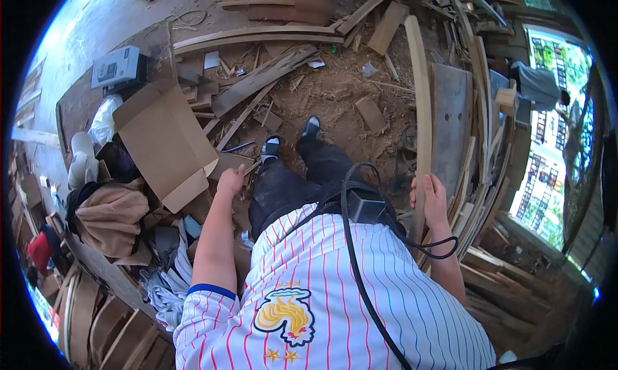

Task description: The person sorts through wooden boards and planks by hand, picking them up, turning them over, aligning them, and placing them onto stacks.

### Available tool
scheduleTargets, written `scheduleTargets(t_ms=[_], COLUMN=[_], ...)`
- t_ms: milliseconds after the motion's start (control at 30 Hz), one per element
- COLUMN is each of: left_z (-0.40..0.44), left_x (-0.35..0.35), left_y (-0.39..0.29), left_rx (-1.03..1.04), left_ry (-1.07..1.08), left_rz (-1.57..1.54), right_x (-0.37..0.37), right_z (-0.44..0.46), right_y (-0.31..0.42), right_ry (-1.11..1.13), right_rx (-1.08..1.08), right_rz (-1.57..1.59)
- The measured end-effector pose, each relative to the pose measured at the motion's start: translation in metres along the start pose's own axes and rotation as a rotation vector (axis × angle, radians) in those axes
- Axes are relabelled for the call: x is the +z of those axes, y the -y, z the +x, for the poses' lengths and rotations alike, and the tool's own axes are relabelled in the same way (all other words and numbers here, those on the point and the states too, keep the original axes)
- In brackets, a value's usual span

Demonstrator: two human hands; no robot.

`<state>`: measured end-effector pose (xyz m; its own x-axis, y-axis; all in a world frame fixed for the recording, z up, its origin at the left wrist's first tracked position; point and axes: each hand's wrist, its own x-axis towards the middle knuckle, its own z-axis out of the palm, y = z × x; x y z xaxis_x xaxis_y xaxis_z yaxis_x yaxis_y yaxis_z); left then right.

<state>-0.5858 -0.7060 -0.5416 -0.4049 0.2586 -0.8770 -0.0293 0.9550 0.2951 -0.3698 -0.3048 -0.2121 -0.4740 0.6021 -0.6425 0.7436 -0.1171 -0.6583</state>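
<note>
A long pale wooden plank (421, 106) stands up lengthwise at my right side. My right hand (430, 196) is wrapped round its lower part, with the thumb on the near face. My left hand (232, 178) hangs beside my left thigh, near an open cardboard box (168, 138). Its fingers look curled, and nothing shows in them. A black cable (353, 260) loops from a dark box at my waist (367, 207) over my striped shirt.
Scrap boards (264, 80) litter the dirt floor ahead. Stacked planks (479, 100) line the right side, with a person (537, 85) beyond them. A grey box (117, 67), a brown cloth (112, 217) and clothes (168, 283) lie on the left.
</note>
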Motion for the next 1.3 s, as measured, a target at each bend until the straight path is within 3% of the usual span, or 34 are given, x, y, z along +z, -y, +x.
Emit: scheduleTargets(t_ms=[67,200,267,367,467,600,700,900,933,1000,1067,1100,1167,1200,1267,1300], left_z=[-0.002,0.001,0.004,0.004,-0.013,0.01,0.062,0.212,0.232,0.261,0.277,0.285,0.293,0.299,0.306,0.312], left_x=[0.001,0.002,0.004,0.006,-0.015,-0.031,-0.036,0.002,0.022,0.042,0.068,0.084,0.113,0.115,0.096,0.088], left_y=[0.002,-0.006,-0.008,-0.02,-0.062,-0.111,-0.144,-0.187,-0.188,-0.183,-0.166,-0.153,-0.129,-0.127,-0.124,-0.125], left_rx=[-0.044,-0.076,-0.117,-0.179,-0.252,-0.26,-0.166,0.108,0.168,0.222,0.242,0.229,0.197,0.185,0.064,0.112], left_ry=[-0.028,-0.088,-0.12,-0.169,-0.24,-0.365,-0.371,-0.13,-0.155,-0.108,-0.078,-0.067,-0.028,-0.019,0.098,-0.032], left_rz=[-0.039,-0.12,-0.143,-0.279,-0.56,-0.488,-0.681,-0.7,-0.691,-0.737,-0.743,-0.765,-0.686,-0.705,-0.41,-0.533], right_x=[0.012,0.03,0.053,0.081,0.123,0.189,0.241,0.357,0.373,0.405,0.431,0.451,0.494,0.504,0.528,0.541], right_z=[0.03,0.117,0.162,0.251,0.331,0.436,0.504,0.653,0.671,0.729,0.759,0.758,0.746,0.751,0.755,0.747], right_y=[0.017,0.03,0.031,0.005,-0.008,0.014,0.062,0.055,0.044,0.005,-0.027,-0.036,-0.053,-0.07,-0.105,-0.116], right_ry=[0.056,0.234,0.398,0.514,0.564,0.625,0.516,0.202,0.153,-0.042,-0.096,-0.076,-0.39,-0.372,-0.422,-0.394], right_rx=[0.01,0.254,0.251,0.299,0.179,0.251,-0.102,-0.328,-0.364,-0.642,-0.717,-0.715,-0.629,-0.632,-1.009,-1.012], right_rz=[0.02,0.178,-0.29,-0.451,-0.757,-0.689,-0.938,-1.093,-1.13,-1.331,-1.371,-1.392,-1.441,-1.46,-1.444,-1.447])
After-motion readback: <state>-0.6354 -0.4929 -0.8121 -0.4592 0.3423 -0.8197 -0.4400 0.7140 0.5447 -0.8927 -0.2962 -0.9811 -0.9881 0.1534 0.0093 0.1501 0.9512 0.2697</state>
